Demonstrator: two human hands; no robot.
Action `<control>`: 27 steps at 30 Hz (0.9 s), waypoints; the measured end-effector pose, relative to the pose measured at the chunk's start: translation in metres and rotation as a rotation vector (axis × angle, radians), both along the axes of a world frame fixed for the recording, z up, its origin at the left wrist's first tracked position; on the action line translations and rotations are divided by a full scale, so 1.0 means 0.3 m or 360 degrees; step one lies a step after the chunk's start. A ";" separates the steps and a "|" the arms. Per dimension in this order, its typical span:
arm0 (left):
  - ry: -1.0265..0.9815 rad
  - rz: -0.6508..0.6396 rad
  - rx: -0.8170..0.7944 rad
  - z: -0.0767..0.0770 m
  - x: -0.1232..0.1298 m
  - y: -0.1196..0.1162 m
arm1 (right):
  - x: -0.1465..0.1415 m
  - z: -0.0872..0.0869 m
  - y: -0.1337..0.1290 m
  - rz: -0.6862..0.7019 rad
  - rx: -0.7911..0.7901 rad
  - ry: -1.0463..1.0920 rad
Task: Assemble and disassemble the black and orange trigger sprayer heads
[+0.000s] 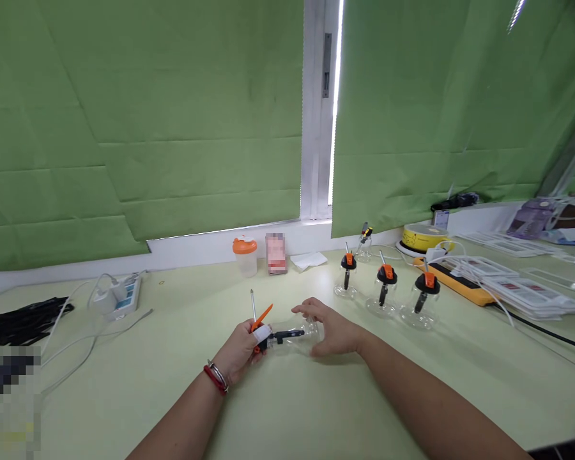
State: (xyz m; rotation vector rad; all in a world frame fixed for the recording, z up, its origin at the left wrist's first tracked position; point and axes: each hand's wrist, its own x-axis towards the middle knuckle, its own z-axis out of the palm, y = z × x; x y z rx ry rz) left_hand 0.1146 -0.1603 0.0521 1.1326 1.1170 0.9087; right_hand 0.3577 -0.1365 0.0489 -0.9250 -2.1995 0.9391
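Observation:
A clear bottle (292,342) lies on its side between my two hands, its black and orange top towards the left. Inside it runs a black tube, and from the top stick out an orange lever (263,316) and a thin metal spout (253,305). My left hand (239,351) grips the top end; a small white piece (262,333) shows by its fingers. Curved around the wide base of the bottle is my right hand (335,329), thumb below and fingers above. Three similar bottles (383,291) stand upright to the right.
Behind are an orange-lidded cup (245,255), a pink box (276,255) and a tissue (308,260). A small glass jar (364,243) holds tools. Power strips (127,297) and cables lie left and right. Black strips (23,319) lie at far left, white panels (531,291) at right.

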 end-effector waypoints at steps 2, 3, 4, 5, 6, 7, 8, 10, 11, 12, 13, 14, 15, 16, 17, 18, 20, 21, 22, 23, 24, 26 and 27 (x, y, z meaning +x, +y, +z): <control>0.0003 -0.0011 0.0006 -0.005 0.002 0.002 | -0.003 -0.003 -0.001 -0.0012 0.0012 0.0012; 0.0000 -0.0015 0.0009 -0.009 0.002 0.003 | -0.006 -0.004 -0.001 -0.0027 0.0017 0.0025; -0.0010 -0.0019 0.0012 -0.015 0.003 0.006 | -0.008 -0.005 -0.002 -0.0041 0.0021 0.0042; -0.0021 -0.0021 0.0019 -0.022 0.004 0.008 | -0.011 -0.005 -0.003 -0.0055 0.0025 0.0061; -0.0031 -0.0020 0.0029 -0.028 0.005 0.011 | -0.013 -0.005 -0.004 -0.0068 0.0029 0.0082; -0.0039 -0.0015 0.0041 -0.034 0.005 0.014 | -0.016 -0.005 -0.006 -0.0079 0.0033 0.0102; -0.0045 -0.0005 0.0056 -0.038 0.006 0.016 | -0.019 -0.005 -0.008 -0.0087 0.0040 0.0123; -0.0040 0.0020 0.0072 -0.041 0.006 0.017 | -0.025 -0.005 -0.013 -0.0097 0.0049 0.0178; -0.0028 0.0033 0.0068 -0.039 0.006 0.017 | -0.028 -0.006 -0.015 -0.0100 0.0042 0.0214; -0.0017 0.0041 0.0062 -0.035 0.006 0.015 | -0.030 -0.008 -0.015 -0.0105 0.0017 0.0256; -0.0005 0.0043 0.0055 -0.031 0.005 0.014 | -0.032 -0.011 -0.015 -0.0114 -0.0030 0.0300; 0.0003 0.0038 0.0049 -0.026 0.004 0.012 | -0.033 -0.016 -0.013 -0.0128 -0.0099 0.0342; 0.0005 0.0025 0.0045 -0.021 0.003 0.010 | -0.033 -0.021 -0.010 -0.0140 -0.0185 0.0380; -0.0005 0.0013 0.0048 -0.018 0.002 0.008 | -0.034 -0.027 -0.006 -0.0150 -0.0276 0.0421; -0.0021 0.0006 0.0056 -0.016 0.002 0.007 | -0.033 -0.033 -0.002 -0.0154 -0.0365 0.0464; -0.0040 0.0008 0.0063 -0.016 0.002 0.007 | -0.033 -0.038 0.002 -0.0149 -0.0440 0.0508; -0.0069 0.0030 0.0072 -0.017 0.002 0.007 | -0.033 -0.047 0.009 -0.0123 -0.0550 0.0587; -0.0075 0.0046 0.0076 -0.018 0.002 0.007 | -0.033 -0.050 0.011 -0.0108 -0.0585 0.0615; -0.0073 0.0057 0.0078 -0.018 0.003 0.008 | -0.033 -0.052 0.012 -0.0094 -0.0611 0.0631; -0.0065 0.0063 0.0076 -0.018 0.004 0.008 | -0.033 -0.054 0.013 -0.0080 -0.0631 0.0637; -0.0059 0.0065 0.0075 -0.017 0.004 0.008 | -0.033 -0.054 0.013 -0.0070 -0.0647 0.0639; -0.0050 0.0062 0.0070 -0.014 0.004 0.007 | -0.032 -0.054 0.012 -0.0061 -0.0669 0.0642; -0.0047 0.0060 0.0065 -0.011 0.004 0.006 | -0.032 -0.054 0.011 -0.0061 -0.0675 0.0646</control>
